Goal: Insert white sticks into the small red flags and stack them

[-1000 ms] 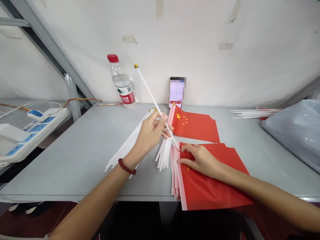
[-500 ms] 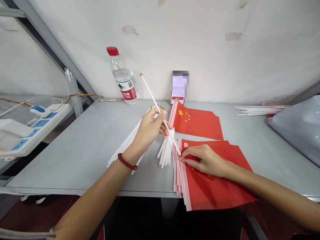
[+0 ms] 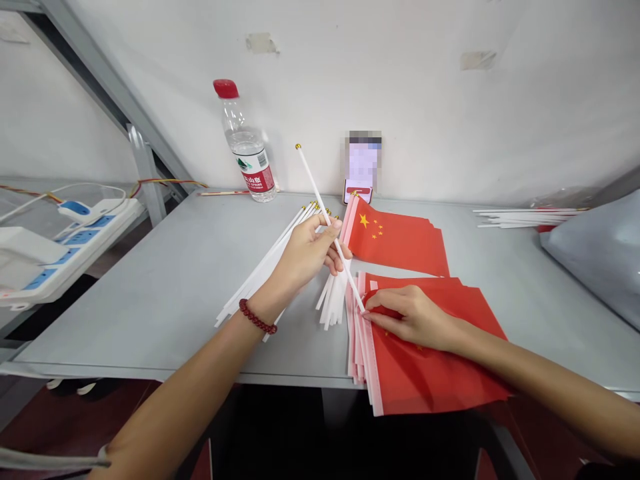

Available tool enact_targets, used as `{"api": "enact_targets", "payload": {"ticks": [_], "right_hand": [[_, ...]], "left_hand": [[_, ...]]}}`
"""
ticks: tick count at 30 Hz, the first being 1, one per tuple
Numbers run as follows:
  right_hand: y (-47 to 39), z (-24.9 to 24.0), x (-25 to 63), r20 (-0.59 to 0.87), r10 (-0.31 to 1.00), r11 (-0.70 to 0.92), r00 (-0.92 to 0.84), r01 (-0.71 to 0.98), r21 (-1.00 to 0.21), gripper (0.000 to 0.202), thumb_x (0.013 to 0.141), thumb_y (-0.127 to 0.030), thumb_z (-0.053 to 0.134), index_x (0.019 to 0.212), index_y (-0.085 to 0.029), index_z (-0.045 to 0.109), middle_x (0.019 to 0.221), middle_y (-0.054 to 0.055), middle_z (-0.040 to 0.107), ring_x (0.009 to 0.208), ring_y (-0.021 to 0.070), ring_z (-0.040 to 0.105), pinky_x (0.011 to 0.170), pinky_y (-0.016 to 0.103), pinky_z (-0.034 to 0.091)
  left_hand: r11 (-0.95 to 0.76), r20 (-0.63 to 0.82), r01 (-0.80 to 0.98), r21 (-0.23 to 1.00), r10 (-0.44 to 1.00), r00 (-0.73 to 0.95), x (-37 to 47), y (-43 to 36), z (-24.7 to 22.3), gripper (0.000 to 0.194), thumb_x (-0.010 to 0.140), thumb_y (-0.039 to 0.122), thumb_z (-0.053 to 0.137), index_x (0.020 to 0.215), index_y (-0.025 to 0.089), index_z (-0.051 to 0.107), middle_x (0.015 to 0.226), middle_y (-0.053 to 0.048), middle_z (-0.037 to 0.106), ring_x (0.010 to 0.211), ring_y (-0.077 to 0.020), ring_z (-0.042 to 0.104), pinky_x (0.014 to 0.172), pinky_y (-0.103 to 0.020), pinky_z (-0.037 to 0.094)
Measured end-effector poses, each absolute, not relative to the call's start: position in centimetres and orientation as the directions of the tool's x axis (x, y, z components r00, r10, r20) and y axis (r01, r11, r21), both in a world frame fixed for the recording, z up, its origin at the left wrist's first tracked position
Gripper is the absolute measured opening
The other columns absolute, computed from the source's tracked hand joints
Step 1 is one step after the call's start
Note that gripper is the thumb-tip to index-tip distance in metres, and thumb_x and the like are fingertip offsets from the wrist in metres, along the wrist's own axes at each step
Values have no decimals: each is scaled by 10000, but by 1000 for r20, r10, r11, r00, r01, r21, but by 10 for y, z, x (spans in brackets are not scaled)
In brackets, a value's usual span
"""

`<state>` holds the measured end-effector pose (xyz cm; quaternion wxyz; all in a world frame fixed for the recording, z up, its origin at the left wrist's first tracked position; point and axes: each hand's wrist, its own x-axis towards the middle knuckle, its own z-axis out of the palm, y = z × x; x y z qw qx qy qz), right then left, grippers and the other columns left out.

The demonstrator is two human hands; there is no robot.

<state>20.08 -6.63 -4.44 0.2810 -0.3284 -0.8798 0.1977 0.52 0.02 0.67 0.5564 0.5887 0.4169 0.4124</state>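
Between thumb and fingers, my left hand [image 3: 317, 247] grips a white flagpole [image 3: 311, 175] with a gold ball tip, tilted with its plain lower end down to the right. That end meets the fingertips of my right hand [image 3: 400, 313], which pinch the white sleeve edge of the top red flag [image 3: 440, 373]. Whether the pole end is inside the sleeve I cannot tell. The flag lies on a stack of like flags. Behind it, flags on poles [image 3: 400, 237] with yellow stars lie piled. Loose white poles [image 3: 265, 263] lie partly hidden under my left wrist.
A water bottle [image 3: 250, 160] and a propped phone [image 3: 361, 170] stand by the wall. At left is a power strip [image 3: 85, 243] with cables. More white poles [image 3: 520, 217] and a grey bag [image 3: 600, 247] lie at right on the grey table [image 3: 150, 300].
My left hand and the pole have shifted slightly right, and the pole's lower end is closer to my right fingertips. The view has tipped a little downward.
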Motion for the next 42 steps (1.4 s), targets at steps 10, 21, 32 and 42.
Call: {"api": "enact_targets", "payload": {"ticks": [10,21,32,42], "right_hand": [[-67,-43,200,329,700,690,-634,482,-539,175,928,-256,481,863,-162,614,715,29,657,579,107,570,556,202,438],[-67,-46,202,309,701,685,-643,487,-542,166,926,-251,487,869,-158,612,730,30,652,605,110,578,579,207,449],[-67,-45,202,307,693,691,-652,480,-541,190,934,-258,463,862,-161,609,727,38,650,607,119,574,580,219,450],[-68,-43,201,301,684,692,-664,461,-556,162,924,-222,478,866,-160,616,760,43,664,644,123,595,604,220,455]], "left_hand": [[-25,14,31,999,954,298,7,1,2,234,863,416,528,839,191,467,621,-16,656,428,-99,566,398,-199,456],[-21,15,16,1000,953,301,9,2,0,222,863,403,534,850,190,474,600,-5,646,414,-98,554,387,-198,453],[-35,28,18,999,947,321,10,3,-2,245,860,432,530,835,199,459,612,-11,657,412,-99,557,400,-204,461],[-2,-11,36,999,938,347,12,0,-1,300,808,464,592,817,194,462,587,-13,649,390,-108,549,363,-211,452]]}}
